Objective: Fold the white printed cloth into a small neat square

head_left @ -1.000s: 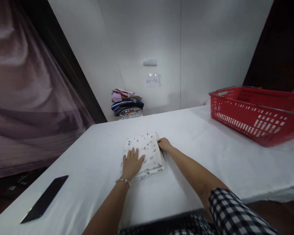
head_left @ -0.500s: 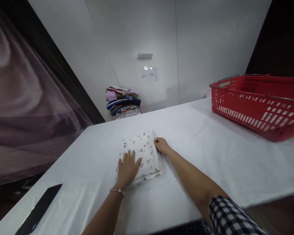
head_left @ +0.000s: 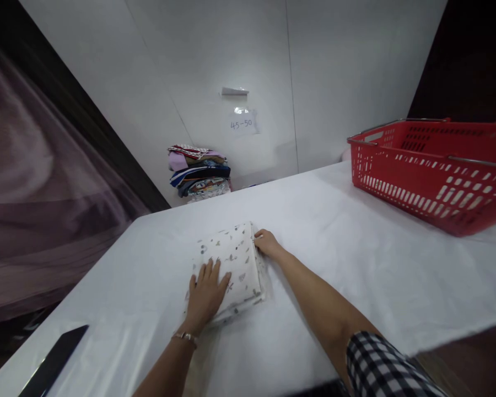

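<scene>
A folded white cloth (head_left: 235,253) with small dark prints lies in layers on the white-covered table (head_left: 314,231). My left hand (head_left: 206,292) rests palm down on its near left part, fingers stretched and spread. On the far right side of the bundle, my right hand (head_left: 267,243) pinches the edge of the layers between thumb and fingers. The fingertips there are partly hidden by the cloth.
A red plastic basket (head_left: 413,182) with metal handles stands at the right. Beyond the far table edge is a stack of folded clothes (head_left: 200,171) against the wall. A flat black object (head_left: 55,361) lies at the near left.
The view has shifted a little, so the table and basket appear slightly further left. Both hands keep the same places on the cloth, with little visible movement.
</scene>
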The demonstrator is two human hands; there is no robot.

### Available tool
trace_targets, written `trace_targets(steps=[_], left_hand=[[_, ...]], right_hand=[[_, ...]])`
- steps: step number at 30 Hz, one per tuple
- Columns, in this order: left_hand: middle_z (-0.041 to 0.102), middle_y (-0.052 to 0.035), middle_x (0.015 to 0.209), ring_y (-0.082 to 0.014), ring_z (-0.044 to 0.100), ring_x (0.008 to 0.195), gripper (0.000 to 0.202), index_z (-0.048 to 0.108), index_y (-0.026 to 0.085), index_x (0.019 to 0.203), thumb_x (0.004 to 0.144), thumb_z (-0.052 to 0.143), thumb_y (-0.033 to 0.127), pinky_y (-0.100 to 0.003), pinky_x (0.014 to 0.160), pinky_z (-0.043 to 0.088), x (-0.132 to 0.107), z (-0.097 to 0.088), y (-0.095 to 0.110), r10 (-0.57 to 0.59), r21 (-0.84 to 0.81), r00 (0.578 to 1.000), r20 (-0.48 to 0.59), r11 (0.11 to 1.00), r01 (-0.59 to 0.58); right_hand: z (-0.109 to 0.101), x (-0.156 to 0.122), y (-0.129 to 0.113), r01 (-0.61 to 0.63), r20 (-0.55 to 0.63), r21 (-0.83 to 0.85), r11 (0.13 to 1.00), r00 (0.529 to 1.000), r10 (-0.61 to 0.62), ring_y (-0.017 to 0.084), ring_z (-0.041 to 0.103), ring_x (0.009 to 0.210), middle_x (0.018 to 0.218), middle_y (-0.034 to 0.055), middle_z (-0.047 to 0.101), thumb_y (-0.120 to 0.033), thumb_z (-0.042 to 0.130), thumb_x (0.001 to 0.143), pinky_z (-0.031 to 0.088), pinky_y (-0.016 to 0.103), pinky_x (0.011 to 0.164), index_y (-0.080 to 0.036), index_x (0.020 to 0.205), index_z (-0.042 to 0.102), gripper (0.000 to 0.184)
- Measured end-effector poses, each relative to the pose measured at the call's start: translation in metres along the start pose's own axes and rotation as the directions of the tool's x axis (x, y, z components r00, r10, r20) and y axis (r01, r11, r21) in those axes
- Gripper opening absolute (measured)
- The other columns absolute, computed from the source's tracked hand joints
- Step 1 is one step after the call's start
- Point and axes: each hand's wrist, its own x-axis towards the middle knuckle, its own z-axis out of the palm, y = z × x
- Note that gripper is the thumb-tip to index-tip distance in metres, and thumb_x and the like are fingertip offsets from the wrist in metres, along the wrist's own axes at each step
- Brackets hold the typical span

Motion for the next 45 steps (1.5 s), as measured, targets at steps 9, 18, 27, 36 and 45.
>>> trace_targets(steps=[9, 18, 27, 36, 45], left_hand=[[0.024, -0.0085, 0.149, -0.0275, 0.020, 0.137, 0.062, 0.029, 0.017, 0.142, 0.089, 0.026, 0.050, -0.051, 0.108, 0.018, -0.002, 0.000, 0.003, -0.043, -0.053, 0.999, 0.032, 0.998, 0.045], [0.040, -0.0095, 0.141, -0.0251, 0.033, 0.132, 0.057, 0.050, 0.019, 0.127, 0.088, 0.025, 0.053, -0.044, 0.105, 0.028, 0.052, -0.034, -0.021, -0.082, -0.191, 0.986, 0.147, 0.975, 0.110], [0.020, -0.0096, 0.151, -0.0284, 0.026, 0.134, 0.062, 0.032, 0.017, 0.140, 0.088, 0.028, 0.052, -0.044, 0.104, 0.031, 0.071, 0.006, -0.031, -0.179, -0.252, 0.981, 0.079, 0.948, 0.193], [0.023, -0.0095, 0.150, -0.0319, 0.033, 0.129, 0.061, 0.035, 0.018, 0.138, 0.088, 0.030, 0.052, -0.046, 0.100, 0.035, 0.067, -0.001, -0.027, -0.178, -0.220, 0.983, 0.046, 0.958, 0.184], [0.024, -0.0119, 0.149, -0.0316, 0.034, 0.128, 0.060, 0.037, 0.016, 0.138, 0.088, 0.030, 0.049, -0.044, 0.099, 0.036, 0.065, 0.001, -0.026, -0.150, -0.154, 0.988, 0.026, 0.976, 0.152]], right_hand=[[-0.003, -0.001, 0.006, -0.041, 0.058, 0.035, 0.999, 0.998, 0.039, 0.011, 0.049, 0.040, 0.046, -0.0062, 0.051, -0.017, 0.058, 0.073, 0.034, 0.018, 0.042, -0.015, 0.103, 0.051, 0.031], [0.007, 0.002, 0.006, 0.030, -0.004, -0.008, 1.000, 1.000, -0.030, 0.014, 0.058, 0.060, 0.072, 0.0011, 0.063, -0.020, 0.062, 0.068, 0.043, 0.023, 0.058, -0.016, 0.106, 0.056, 0.039], [-0.001, 0.000, 0.002, 0.039, -0.071, -0.018, 0.999, 0.997, -0.040, 0.013, 0.056, 0.063, 0.071, -0.0019, 0.060, -0.022, 0.055, 0.069, 0.041, 0.023, 0.058, -0.019, 0.111, 0.052, 0.042], [0.001, 0.008, -0.001, 0.032, -0.027, -0.092, 0.995, 0.999, -0.035, 0.021, 0.060, 0.093, 0.102, 0.0087, 0.064, -0.027, 0.058, 0.071, 0.045, 0.030, 0.080, -0.015, 0.130, 0.042, 0.063], [0.007, 0.048, -0.022, 0.012, -0.087, -0.120, 0.993, 0.996, -0.023, 0.027, 0.051, 0.113, 0.122, 0.0137, 0.056, -0.034, 0.060, 0.072, 0.041, 0.036, 0.092, -0.014, 0.131, 0.042, 0.065]])
